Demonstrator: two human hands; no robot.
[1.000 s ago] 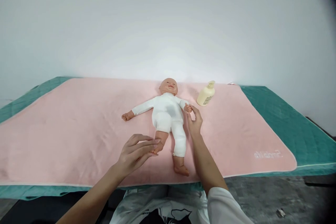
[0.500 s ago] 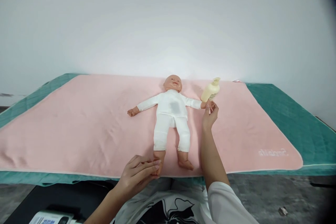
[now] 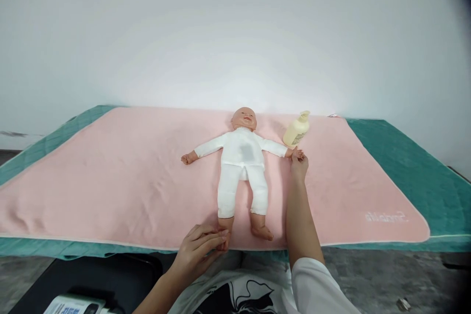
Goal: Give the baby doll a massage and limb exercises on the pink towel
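A baby doll (image 3: 243,149) in a white top and trousers lies on its back on a pink mat (image 3: 147,176), arms spread and head at the far side. My left hand (image 3: 200,248) is closed around the doll's bare foot (image 3: 225,238) at the mat's near edge, its fingers partly covering the foot. At the end of the doll's outstretched arm on the right, my right hand (image 3: 300,164) pinches the doll's small hand (image 3: 297,153). Just behind that hand stands a pale yellow pump bottle (image 3: 296,130), tilted in view, with dark print on its side.
Under the mat is a green quilted cover (image 3: 412,171), showing at both sides and along the front. A white wall (image 3: 235,34) rises behind. Below on the left, a white packet (image 3: 73,304) lies on a black seat (image 3: 121,279). A small object (image 3: 404,304) is on the grey floor.
My right hand has turned and lowered slightly at the doll's hand, its fingers now more closed. My left hand stays at the foot. The whole view has shifted a little.
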